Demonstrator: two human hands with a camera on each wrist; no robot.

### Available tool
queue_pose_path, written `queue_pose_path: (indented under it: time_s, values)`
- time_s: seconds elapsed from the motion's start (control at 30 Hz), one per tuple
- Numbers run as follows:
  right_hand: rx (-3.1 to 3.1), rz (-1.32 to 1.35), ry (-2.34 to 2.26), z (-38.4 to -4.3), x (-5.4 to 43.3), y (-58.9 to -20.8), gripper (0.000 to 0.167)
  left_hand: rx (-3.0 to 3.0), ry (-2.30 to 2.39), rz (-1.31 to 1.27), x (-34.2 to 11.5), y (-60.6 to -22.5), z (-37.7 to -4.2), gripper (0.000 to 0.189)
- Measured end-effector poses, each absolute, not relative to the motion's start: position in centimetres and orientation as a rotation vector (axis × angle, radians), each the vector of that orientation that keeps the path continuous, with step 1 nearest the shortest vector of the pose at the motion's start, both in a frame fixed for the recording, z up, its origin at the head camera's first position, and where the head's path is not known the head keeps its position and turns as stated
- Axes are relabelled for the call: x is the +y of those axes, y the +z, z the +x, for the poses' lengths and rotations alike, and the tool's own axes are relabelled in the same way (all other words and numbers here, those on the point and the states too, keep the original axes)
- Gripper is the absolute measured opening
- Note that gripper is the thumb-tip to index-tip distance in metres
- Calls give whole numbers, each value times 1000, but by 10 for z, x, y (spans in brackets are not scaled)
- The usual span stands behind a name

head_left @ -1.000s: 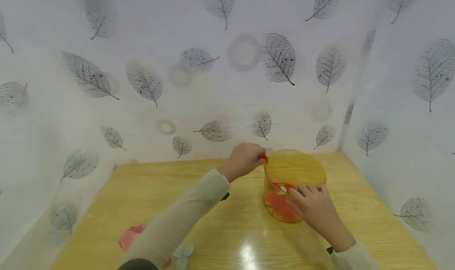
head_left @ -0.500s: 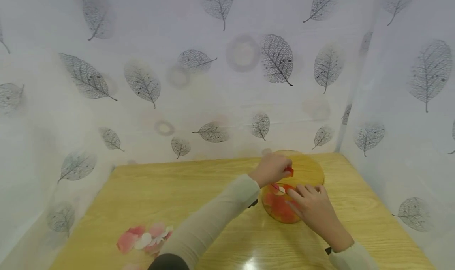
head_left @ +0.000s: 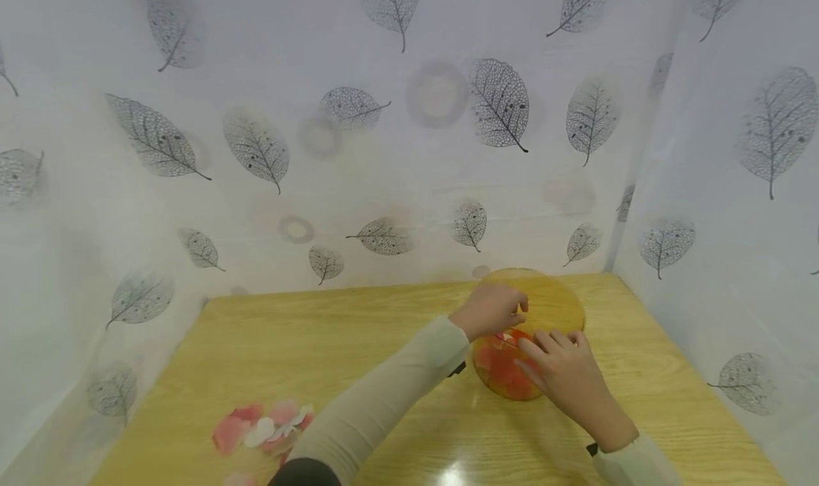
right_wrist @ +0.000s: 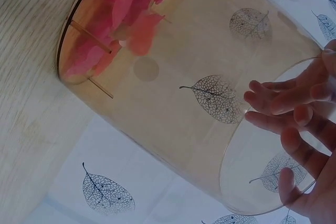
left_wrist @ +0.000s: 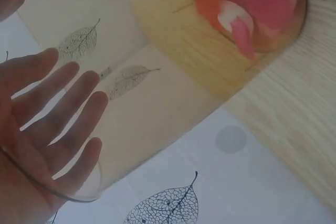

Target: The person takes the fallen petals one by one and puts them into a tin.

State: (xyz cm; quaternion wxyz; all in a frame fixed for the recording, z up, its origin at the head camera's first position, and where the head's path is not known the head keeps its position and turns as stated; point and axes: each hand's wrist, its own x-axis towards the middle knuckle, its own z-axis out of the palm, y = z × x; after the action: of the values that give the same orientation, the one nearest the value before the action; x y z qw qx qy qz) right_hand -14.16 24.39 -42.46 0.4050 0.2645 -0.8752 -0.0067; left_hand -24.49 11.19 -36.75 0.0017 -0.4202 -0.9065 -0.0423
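A transparent amber cylindrical container stands on the wooden table, with red, pink and white flower petals at its bottom. In the left wrist view the petals show through the tinted wall. Over the container's mouth is my left hand, palm down, fingers apart with nothing between them. My right hand is at the near rim, its fingertips by the edge and its fingers loosely bent. In the right wrist view both hands meet near the rim, the right hand below the left hand.
A loose pile of pink and white petals lies on the table at the front left, partly behind the left sleeve. Leaf-patterned sheeting surrounds the back and sides of the table.
My left hand has moved right, from beside the container to over its mouth, and let go of a red petal, which is gone from its fingers. My right hand stays at the rim.
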Motion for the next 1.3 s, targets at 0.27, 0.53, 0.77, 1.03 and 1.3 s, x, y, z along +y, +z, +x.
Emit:
queue_pose_path:
  time_s: [0.27,0.53,0.77,1.03,1.3]
  values:
    - [-2220,658,-35,-142,243,-424,52,-2728,-204,-1281,90,-362,-240,21]
    - [-2227,657,-36,-142,242,-424,54,-2545,-327,-1267,38,-355,-225,14]
    - [-2219,655,-9,-142,240,-424,54,-2516,-361,-1164,-25,-355,-201,12]
    - [-2203,653,-3,-141,240,-425,53,-2600,-293,-1012,-102,-386,-180,11]
    - [-2183,661,10,-141,240,-425,53,-2719,-243,-877,-165,-427,-174,14]
